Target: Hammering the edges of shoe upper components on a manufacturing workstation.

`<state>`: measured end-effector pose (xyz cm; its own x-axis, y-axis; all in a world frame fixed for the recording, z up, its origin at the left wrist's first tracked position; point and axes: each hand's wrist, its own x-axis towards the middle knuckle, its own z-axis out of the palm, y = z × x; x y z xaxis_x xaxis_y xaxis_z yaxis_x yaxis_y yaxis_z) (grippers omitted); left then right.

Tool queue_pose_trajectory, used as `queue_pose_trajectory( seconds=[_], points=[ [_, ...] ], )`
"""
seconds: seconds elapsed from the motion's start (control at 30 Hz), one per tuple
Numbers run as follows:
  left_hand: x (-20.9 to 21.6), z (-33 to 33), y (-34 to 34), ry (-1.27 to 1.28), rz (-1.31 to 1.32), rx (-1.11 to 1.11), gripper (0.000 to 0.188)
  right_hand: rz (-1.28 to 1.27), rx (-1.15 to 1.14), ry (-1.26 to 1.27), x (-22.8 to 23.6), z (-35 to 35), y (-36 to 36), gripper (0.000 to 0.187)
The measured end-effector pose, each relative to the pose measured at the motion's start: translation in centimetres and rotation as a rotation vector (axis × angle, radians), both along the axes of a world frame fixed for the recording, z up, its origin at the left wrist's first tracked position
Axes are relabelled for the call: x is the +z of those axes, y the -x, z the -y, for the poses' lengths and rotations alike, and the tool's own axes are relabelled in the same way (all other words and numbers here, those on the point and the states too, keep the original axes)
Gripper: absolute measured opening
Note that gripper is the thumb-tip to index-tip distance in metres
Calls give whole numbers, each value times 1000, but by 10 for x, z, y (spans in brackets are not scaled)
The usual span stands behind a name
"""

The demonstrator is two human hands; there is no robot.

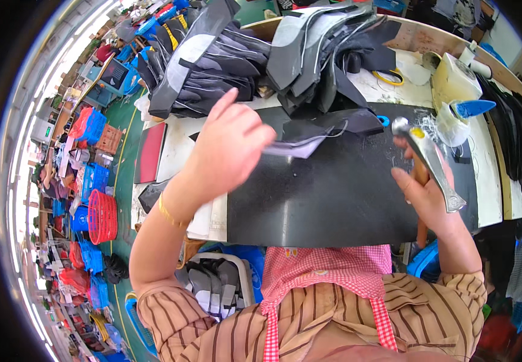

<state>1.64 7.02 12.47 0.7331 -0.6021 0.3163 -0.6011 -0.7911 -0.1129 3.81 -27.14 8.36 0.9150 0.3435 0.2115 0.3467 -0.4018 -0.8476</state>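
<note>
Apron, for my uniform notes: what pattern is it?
Red-and-white check on the apron; head view.

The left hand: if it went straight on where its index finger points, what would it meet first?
Likely the left pile of dark pieces, seen just past the index fingertip; depth is unclear.

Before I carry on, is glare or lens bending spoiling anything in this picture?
Head view: a pale glare streak crosses the mat; the hammer in the right hand has shiny highlights but reads clearly; light strips at far left look blown out and curved by the fisheye; the rim falls to black.
</note>
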Motion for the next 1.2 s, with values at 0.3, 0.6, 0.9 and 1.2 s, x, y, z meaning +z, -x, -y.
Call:
queue_pose_trajectory(
  seconds=[0.3,0.6,0.9,1.2],
  points=[
    [31,43,93,380,-360,-27,25,-144,297,237,21,20,13,26],
    [-73,13,77,107,-283,203,43,-299,87,214,-13,58,28,19],
    [-80,111,27,325,-597,-18,23,-364,483,298,-41,44,45,17],
    [-93,122,-5,573,-854,173,8,-260,615,365,-43,45,33,33]
  ],
)
